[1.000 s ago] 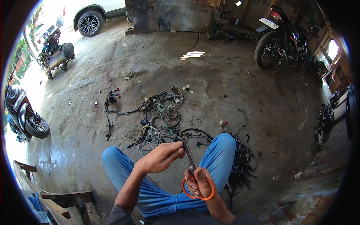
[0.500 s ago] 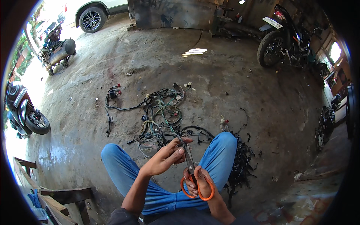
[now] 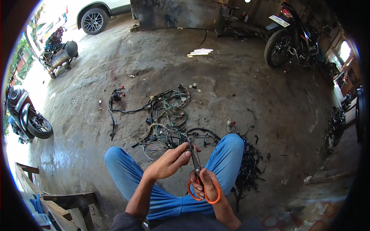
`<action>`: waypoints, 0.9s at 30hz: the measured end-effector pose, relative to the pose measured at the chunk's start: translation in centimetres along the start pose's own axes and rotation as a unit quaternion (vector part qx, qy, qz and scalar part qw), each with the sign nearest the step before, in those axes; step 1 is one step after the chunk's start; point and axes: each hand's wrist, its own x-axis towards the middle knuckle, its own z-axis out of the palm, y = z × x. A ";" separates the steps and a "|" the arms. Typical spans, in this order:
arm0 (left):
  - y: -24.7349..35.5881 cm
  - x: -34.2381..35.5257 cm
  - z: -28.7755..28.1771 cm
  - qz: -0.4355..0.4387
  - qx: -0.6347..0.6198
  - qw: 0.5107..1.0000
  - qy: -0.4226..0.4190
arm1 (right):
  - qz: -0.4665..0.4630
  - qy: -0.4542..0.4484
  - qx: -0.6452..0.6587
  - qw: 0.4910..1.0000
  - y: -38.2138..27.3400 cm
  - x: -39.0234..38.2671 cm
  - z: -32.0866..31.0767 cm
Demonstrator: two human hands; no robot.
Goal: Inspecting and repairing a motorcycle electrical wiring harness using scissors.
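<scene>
A tangled wiring harness (image 3: pixel 169 115) of black, green and grey wires with small connectors lies on the floor in front of me. My left hand (image 3: pixel 168 163) is closed in a pinch on its near end, thumb and forefinger around a dark bundle of wires. In my right hand (image 3: pixel 208 185) are scissors (image 3: pixel 197 168) with orange handle loops and dark metal blades. Their blades point away from me, with the tips right at the wires beside my left fingertips. Whether the blades touch the wires is hard to make out.
Black strips of scrap (image 3: pixel 248 169) lie in a heap beside my right knee. Wooden framing (image 3: pixel 69 200) stands at the near left. Motorcycles stand at the left (image 3: pixel 32 119) and far right (image 3: pixel 281 48), with a wheeled tank machine (image 3: pixel 63 54) and a car (image 3: pixel 111 7) farther off.
Both hands stay almost in place at the wires. The scissors have shifted very slightly to the right, and their blades look a little closer together.
</scene>
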 end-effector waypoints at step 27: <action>-0.5 0.2 1.0 0.013 0.080 0.997 0.010 | -0.059 0.025 0.106 0.992 2.0 0.9 1.3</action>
